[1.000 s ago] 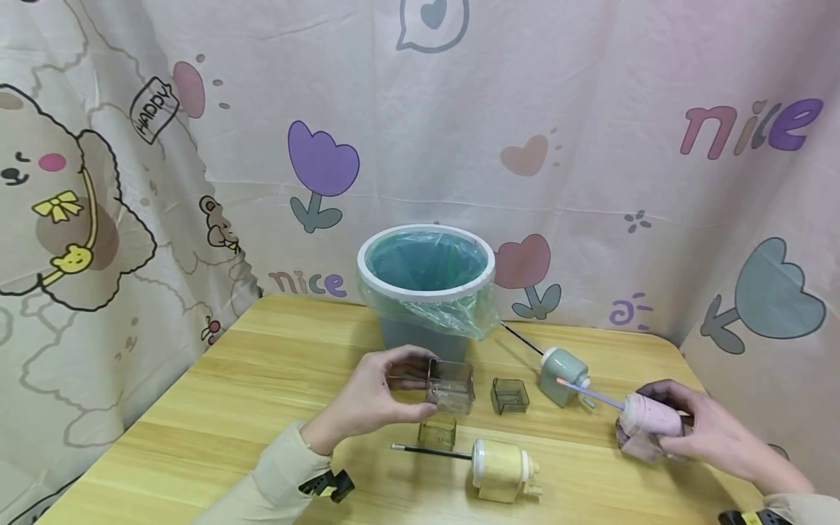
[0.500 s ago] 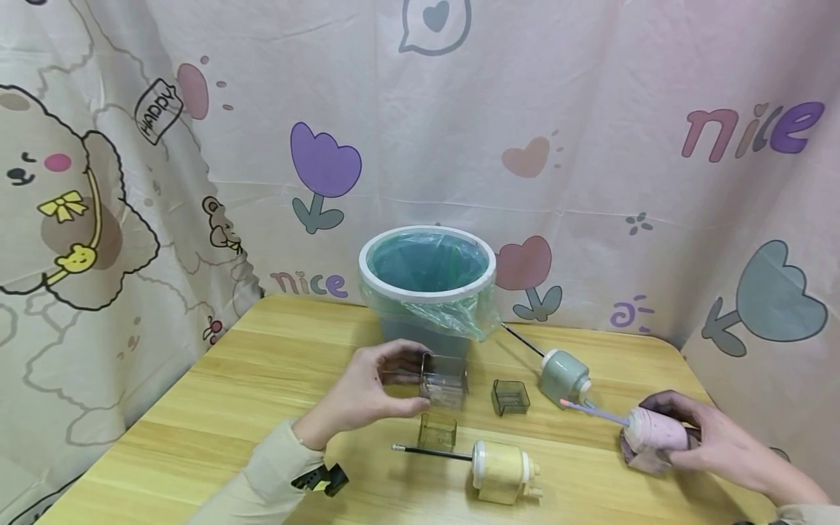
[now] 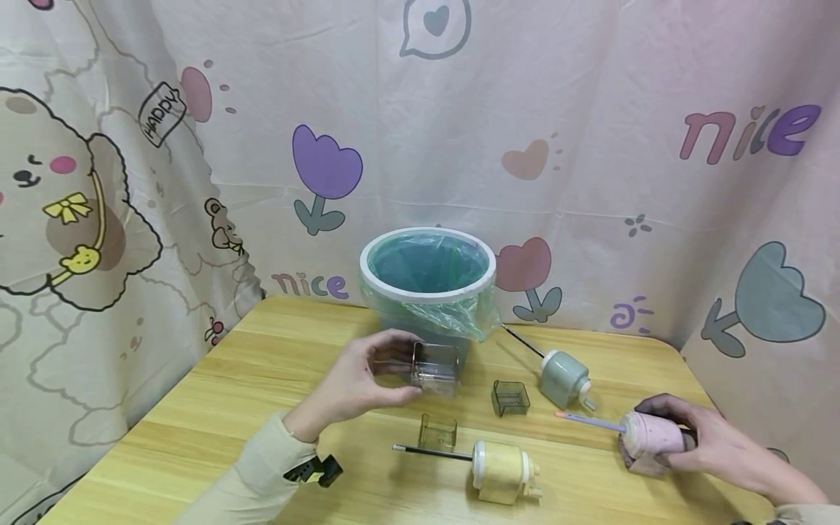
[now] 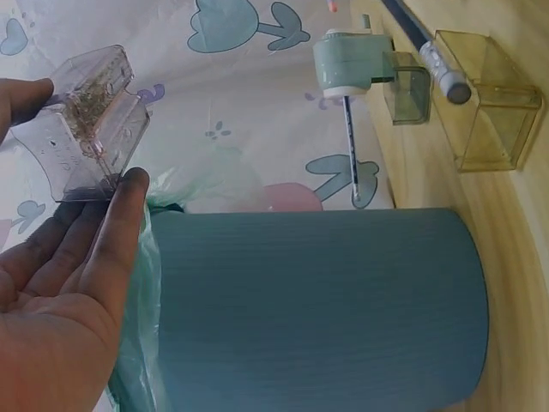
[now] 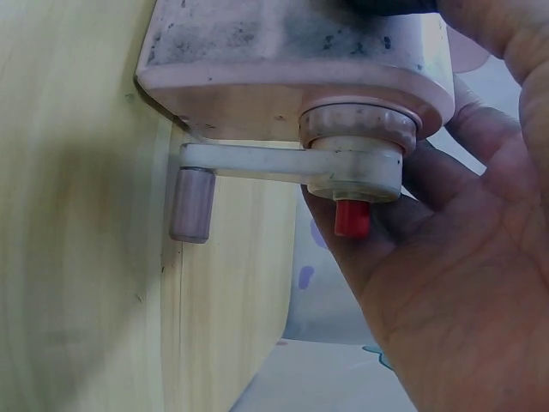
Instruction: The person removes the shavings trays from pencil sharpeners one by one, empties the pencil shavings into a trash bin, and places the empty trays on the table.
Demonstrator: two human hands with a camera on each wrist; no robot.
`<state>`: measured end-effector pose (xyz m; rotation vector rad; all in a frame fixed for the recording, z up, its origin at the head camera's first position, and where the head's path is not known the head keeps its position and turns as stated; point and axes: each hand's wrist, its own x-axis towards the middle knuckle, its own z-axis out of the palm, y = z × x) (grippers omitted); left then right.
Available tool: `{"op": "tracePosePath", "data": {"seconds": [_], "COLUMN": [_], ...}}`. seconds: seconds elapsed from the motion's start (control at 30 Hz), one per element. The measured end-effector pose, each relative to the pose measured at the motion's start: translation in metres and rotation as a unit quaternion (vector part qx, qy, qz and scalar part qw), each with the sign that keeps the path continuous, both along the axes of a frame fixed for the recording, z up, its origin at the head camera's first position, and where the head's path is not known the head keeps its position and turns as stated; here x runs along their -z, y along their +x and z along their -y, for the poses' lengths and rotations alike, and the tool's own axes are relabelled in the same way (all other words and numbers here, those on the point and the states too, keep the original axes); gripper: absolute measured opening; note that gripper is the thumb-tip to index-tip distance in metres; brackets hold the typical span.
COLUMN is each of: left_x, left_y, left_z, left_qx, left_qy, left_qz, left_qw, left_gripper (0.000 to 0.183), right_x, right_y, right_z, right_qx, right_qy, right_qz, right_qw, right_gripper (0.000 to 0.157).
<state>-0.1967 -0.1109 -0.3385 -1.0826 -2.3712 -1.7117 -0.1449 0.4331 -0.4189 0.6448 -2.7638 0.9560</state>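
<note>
My left hand (image 3: 351,386) pinches a clear shavings drawer (image 3: 436,372) between thumb and fingers, just in front of the bin. Pencil shavings cling inside this drawer (image 4: 90,112) in the left wrist view. At the right of the table my right hand (image 3: 718,448) grips a pink pencil sharpener (image 3: 659,435) from above and behind. A purple pencil (image 3: 593,421) sticks out of its front, pointing left. The right wrist view shows the sharpener's crank (image 5: 257,161) and a red tip at its hub. Whether the sharpener touches the table is hard to tell.
A blue waste bin (image 4: 317,309) with a white rim and green liner stands at the back. A green sharpener (image 3: 564,379) and a yellow sharpener (image 3: 500,474), each holding a pencil, lie nearby. Between them are a greyish drawer (image 3: 510,399) and a yellowish drawer (image 3: 438,435).
My left hand has shifted left and slightly up with the clear drawer, turning it a little. The pink sharpener has moved slightly down and right with my right hand.
</note>
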Motion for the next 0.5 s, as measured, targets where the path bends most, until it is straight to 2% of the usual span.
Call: {"op": "tracePosePath", "data": {"seconds": [0.3, 0.5], "left_x": [-0.008, -0.017], "left_y": [-0.001, -0.002], "left_z": [0.009, 0.015], "left_qx": [-0.02, -0.029], "left_qy": [0.012, 0.016], "left_qz": [0.003, -0.001], "left_qw": [0.9997, 0.9994], "left_gripper": [0.067, 0.066], "right_x": [-0.003, -0.017], "right_y": [-0.001, -0.011], "right_z": [-0.001, -0.002], "right_qx": [-0.012, -0.014], "right_qy": [-0.001, 0.028], "right_qz": [0.027, 0.009], "right_qw": [1.0, 0.999], "right_gripper": [0.057, 0.042]}}
